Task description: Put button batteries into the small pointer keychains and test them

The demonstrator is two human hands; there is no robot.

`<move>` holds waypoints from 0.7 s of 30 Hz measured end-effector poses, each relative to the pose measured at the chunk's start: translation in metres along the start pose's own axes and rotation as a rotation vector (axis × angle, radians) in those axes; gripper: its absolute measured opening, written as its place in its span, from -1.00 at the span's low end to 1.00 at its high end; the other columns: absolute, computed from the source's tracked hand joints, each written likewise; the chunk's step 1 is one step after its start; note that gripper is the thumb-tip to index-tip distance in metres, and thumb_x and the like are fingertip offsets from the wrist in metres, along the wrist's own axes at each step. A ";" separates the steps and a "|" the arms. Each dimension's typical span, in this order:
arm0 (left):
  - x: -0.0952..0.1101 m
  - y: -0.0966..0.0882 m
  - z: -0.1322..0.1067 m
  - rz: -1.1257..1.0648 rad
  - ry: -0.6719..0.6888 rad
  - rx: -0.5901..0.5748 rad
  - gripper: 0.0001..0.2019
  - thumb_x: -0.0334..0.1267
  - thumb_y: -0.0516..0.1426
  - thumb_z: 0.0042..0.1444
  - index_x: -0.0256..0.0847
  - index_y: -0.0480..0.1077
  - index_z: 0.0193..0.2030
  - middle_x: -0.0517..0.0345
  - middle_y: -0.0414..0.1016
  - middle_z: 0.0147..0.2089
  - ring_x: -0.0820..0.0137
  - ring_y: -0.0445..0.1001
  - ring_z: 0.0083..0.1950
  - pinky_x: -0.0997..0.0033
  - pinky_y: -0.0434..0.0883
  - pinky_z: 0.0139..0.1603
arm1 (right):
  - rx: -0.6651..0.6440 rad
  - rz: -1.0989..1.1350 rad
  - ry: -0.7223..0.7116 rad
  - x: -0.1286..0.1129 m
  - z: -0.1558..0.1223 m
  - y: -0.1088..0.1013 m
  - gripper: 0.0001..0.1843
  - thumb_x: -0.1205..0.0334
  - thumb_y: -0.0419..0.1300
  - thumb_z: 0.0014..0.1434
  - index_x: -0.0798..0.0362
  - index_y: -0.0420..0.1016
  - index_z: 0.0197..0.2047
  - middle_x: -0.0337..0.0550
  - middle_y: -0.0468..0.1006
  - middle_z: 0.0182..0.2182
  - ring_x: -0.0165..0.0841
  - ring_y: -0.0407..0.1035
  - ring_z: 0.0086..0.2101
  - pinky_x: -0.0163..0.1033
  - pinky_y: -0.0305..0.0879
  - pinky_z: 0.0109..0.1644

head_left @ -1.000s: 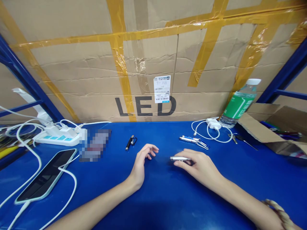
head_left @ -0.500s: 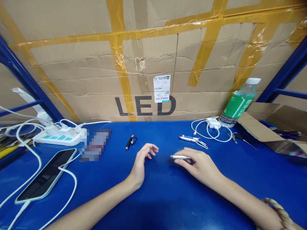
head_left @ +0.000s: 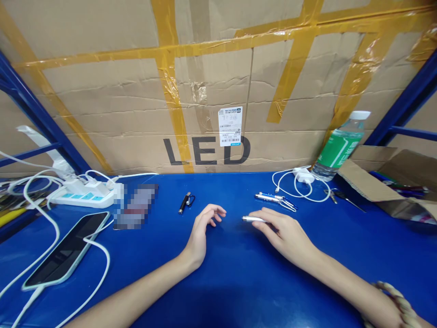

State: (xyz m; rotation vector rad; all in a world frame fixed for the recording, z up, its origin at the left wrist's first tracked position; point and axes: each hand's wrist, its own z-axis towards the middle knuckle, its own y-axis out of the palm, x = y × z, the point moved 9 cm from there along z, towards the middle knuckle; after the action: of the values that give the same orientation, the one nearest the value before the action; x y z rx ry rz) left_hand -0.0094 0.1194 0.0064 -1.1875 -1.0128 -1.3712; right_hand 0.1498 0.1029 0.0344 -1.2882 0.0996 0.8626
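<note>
Step in hand, judged: plain holding. Silver cylinder [head_left: 252, 219] is pinched between thumb and fingers of the right grip [head_left: 283, 230], low over the bench [head_left: 225, 282]; contact with the surface can't be told. Exposed end is pointed toward the left grip [head_left: 200, 232], which is loosely curled, nothing held. Black stick [head_left: 185, 203] and silver clip-on piece [head_left: 271, 198] are laid farther back. For any next move, a steady pinch is probably called for.
</note>
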 end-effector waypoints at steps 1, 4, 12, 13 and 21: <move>0.000 0.000 0.000 0.001 0.002 -0.001 -0.71 -0.17 -0.13 0.11 -0.24 0.35 -0.34 0.02 0.38 -0.26 0.29 0.29 -0.24 0.39 0.20 -0.29 | 0.005 0.001 -0.001 0.000 0.000 0.000 -0.69 0.13 -0.05 0.25 -0.08 0.50 -0.12 -0.18 0.55 -0.20 -0.30 0.43 -0.19 -0.23 0.34 -0.16; 0.000 0.000 0.000 0.003 0.004 -0.002 -0.72 -0.18 -0.12 0.11 -0.23 0.35 -0.34 0.02 0.39 -0.26 0.29 0.29 -0.25 0.40 0.20 -0.29 | 0.008 0.002 0.002 0.000 0.000 -0.001 -0.70 0.11 -0.03 0.25 -0.07 0.50 -0.14 -0.18 0.55 -0.22 -0.34 0.44 -0.27 -0.27 0.33 -0.21; -0.002 -0.001 0.001 0.009 0.012 0.003 -0.71 -0.18 -0.12 0.11 -0.24 0.36 -0.34 0.02 0.39 -0.27 0.29 0.29 -0.25 0.40 0.20 -0.30 | 0.001 0.005 0.023 -0.001 0.000 -0.002 -0.67 -0.02 0.02 0.20 -0.06 0.55 -0.26 -0.22 0.55 -0.37 -0.45 0.34 -0.51 -0.37 0.19 -0.45; -0.002 -0.001 0.001 0.006 0.012 0.003 -0.71 -0.18 -0.12 0.11 -0.24 0.36 -0.34 0.02 0.39 -0.27 0.29 0.29 -0.26 0.40 0.19 -0.30 | -0.005 0.001 0.023 -0.002 -0.001 -0.001 -0.67 -0.03 0.03 0.19 -0.07 0.55 -0.28 -0.23 0.55 -0.39 -0.45 0.34 -0.51 -0.37 0.19 -0.45; -0.003 -0.001 0.001 0.003 0.007 0.014 -0.71 -0.16 -0.11 0.10 -0.24 0.36 -0.35 0.02 0.39 -0.27 0.29 0.29 -0.26 0.40 0.20 -0.30 | -0.021 -0.007 0.011 -0.003 0.001 0.000 -0.72 -0.01 0.07 0.17 -0.09 0.55 -0.29 -0.25 0.54 -0.41 -0.45 0.33 -0.53 -0.36 0.18 -0.47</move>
State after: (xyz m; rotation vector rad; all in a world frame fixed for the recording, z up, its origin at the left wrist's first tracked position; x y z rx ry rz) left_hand -0.0106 0.1213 0.0037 -1.1733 -1.0139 -1.3629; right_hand 0.1476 0.1022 0.0356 -1.3122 0.0954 0.8521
